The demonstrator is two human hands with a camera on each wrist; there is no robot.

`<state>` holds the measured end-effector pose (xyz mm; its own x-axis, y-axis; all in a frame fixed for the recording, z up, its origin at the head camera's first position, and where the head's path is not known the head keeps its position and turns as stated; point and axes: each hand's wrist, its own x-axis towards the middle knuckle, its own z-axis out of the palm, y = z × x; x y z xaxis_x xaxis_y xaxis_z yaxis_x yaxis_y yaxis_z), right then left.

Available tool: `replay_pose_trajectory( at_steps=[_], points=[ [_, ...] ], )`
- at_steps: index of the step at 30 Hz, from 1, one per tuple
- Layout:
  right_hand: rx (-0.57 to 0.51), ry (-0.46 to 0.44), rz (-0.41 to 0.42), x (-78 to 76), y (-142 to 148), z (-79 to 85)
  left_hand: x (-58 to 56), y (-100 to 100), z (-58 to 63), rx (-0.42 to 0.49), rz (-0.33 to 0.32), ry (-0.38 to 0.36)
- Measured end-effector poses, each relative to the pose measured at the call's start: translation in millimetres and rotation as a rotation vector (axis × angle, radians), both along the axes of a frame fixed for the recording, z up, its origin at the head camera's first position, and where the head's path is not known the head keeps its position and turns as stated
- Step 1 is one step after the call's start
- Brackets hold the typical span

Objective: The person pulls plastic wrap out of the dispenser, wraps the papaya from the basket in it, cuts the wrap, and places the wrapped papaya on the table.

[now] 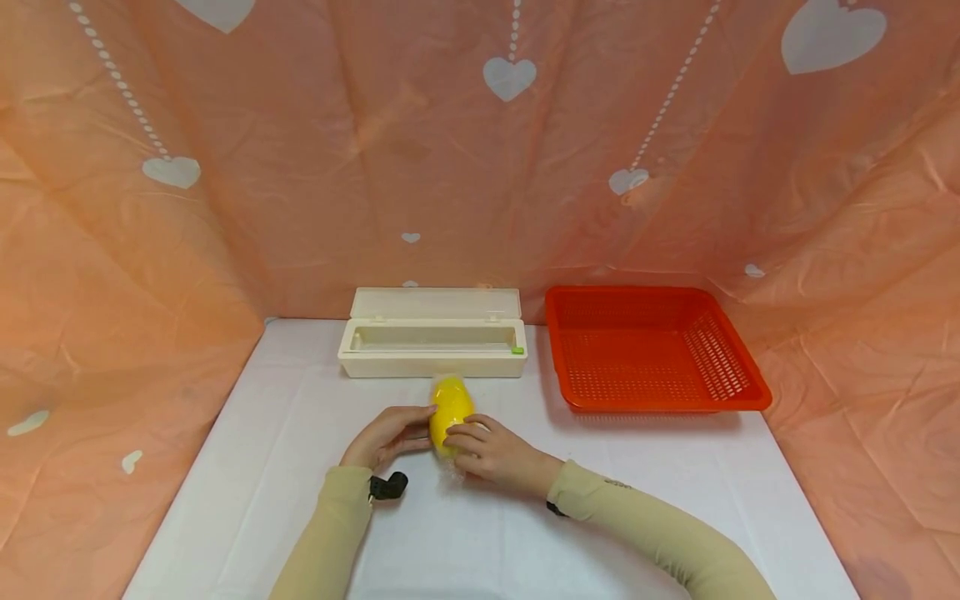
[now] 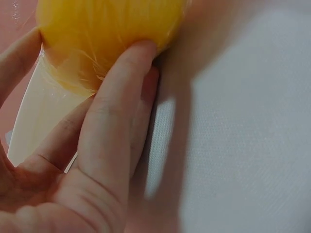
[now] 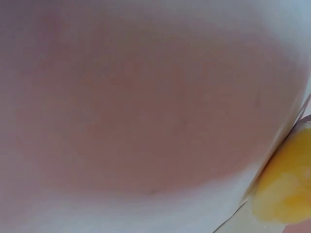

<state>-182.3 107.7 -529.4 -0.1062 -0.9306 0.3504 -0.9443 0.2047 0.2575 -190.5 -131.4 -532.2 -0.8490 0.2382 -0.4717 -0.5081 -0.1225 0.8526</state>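
Observation:
A yellow oval thing (image 1: 452, 400), fruit-like and wrapped in clear plastic film, is between the two hands in the middle of the white table. My left hand (image 1: 388, 433) holds its left side, thumb and fingers spread around it. In the left wrist view the film lies creased over the yellow thing (image 2: 112, 24), with fingertips against it. On the right, my right hand (image 1: 498, 454) grips its lower part with bent fingers, where loose film (image 1: 450, 468) bunches out below. The right wrist view is mostly blurred skin, with the yellow thing (image 3: 286, 179) at its right edge.
Just behind the hands stands a cream film dispenser box (image 1: 431, 367), its lid (image 1: 435, 302) raised, a green slider (image 1: 517, 351) at its right end. A red plastic basket (image 1: 566, 367) sits at the back right. Orange curtains (image 1: 450, 183) with hearts enclose the table's back and sides.

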Motion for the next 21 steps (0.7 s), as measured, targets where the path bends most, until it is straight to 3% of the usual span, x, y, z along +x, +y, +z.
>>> replay_pose_trajectory(
  at_steps=[6,14,21],
  points=[
    [-0.038,-0.011,0.021,1.0,3.3,2.6,-0.7,-1.1,-0.2,0.002,-0.015,0.002],
    [0.07,-0.003,-0.015,2.8,0.9,12.2,0.1,-1.4,1.0,0.004,-0.024,0.007],
    [0.053,0.022,-0.006,0.6,1.2,14.2,-0.1,-0.5,1.6,0.008,-0.027,0.006]
  ],
)
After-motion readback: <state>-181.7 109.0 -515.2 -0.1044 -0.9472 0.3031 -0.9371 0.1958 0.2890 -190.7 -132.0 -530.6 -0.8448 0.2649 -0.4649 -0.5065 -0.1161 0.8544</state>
